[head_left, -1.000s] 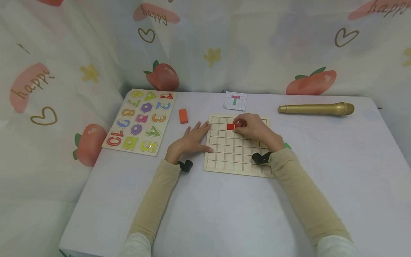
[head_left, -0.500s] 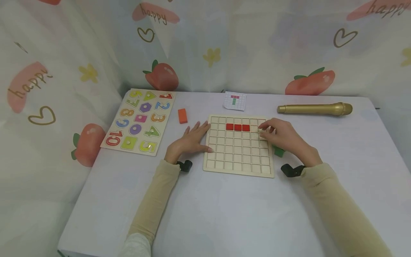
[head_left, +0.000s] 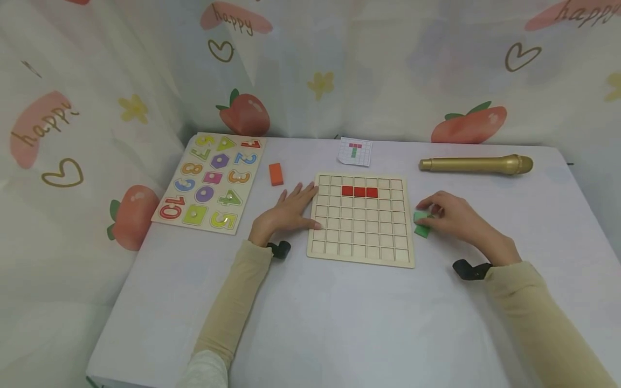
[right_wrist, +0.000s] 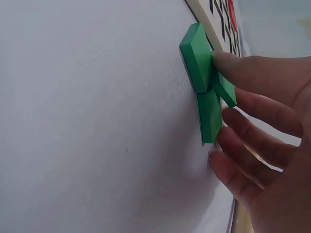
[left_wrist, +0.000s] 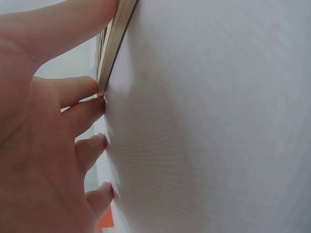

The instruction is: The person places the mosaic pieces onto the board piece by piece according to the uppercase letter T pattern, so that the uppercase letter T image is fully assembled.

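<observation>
A square wooden grid board (head_left: 360,237) lies mid-table, with three red square tiles (head_left: 359,192) side by side in one of its upper rows. My left hand (head_left: 286,212) is spread flat at the board's left side, thumb and fingertips at its edge; the left wrist view shows the thumb on the board's rim (left_wrist: 112,48). To the right of the board, my right hand (head_left: 451,215) pinches a tilted green tile (right_wrist: 224,90) between thumb and fingers. Two more green tiles (right_wrist: 197,60) lie on the cloth right beside it, partly covered by the hand in the head view.
Upper left lies a number-and-shape puzzle board (head_left: 206,186), with an orange block (head_left: 276,174) to its right. A pattern card (head_left: 355,152) showing a pink and green T sits behind the grid board. A gold microphone (head_left: 475,165) lies at the back right. Printed curtains stand behind and left.
My right hand has left the red tiles, uncovering all three in a row, and moved right and toward me to the green tiles, where it has taken one. The left hand stays put.
</observation>
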Demonstrator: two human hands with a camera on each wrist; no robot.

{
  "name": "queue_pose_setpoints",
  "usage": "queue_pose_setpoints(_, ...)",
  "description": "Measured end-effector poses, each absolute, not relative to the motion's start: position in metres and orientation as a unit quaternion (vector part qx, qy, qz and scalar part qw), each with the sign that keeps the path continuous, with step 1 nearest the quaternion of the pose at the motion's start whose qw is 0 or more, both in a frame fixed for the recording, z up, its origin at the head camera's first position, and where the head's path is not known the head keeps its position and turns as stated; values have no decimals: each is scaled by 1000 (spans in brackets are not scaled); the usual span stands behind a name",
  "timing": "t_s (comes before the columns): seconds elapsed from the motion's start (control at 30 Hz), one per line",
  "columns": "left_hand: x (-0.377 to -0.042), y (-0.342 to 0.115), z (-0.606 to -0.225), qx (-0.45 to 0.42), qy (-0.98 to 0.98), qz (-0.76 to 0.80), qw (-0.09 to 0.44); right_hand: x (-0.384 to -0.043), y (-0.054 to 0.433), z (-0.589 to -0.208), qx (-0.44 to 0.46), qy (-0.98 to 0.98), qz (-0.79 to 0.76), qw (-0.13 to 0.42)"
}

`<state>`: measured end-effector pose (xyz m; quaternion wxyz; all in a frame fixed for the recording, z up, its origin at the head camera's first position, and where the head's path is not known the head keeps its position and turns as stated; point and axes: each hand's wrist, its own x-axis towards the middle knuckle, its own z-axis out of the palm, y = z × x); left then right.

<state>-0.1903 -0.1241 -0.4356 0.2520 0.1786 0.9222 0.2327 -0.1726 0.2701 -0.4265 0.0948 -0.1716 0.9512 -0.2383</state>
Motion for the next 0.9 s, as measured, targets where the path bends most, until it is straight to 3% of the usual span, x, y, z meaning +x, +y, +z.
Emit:
queue_pose_setpoints(0.4, -189, -123, -438, 173, 921, 238, 254, -170, 272, -428, -165, 958, -222, 76)
queue_pose_setpoints(0.67, -190, -124, -439, 173, 922, 237, 251, -168, 266, -425, -162, 953, -253, 30)
queue_pose_setpoints(0.9, -191, -124, -438, 174, 924, 233, 250, -175, 251, -425, -129, 939, -314, 48)
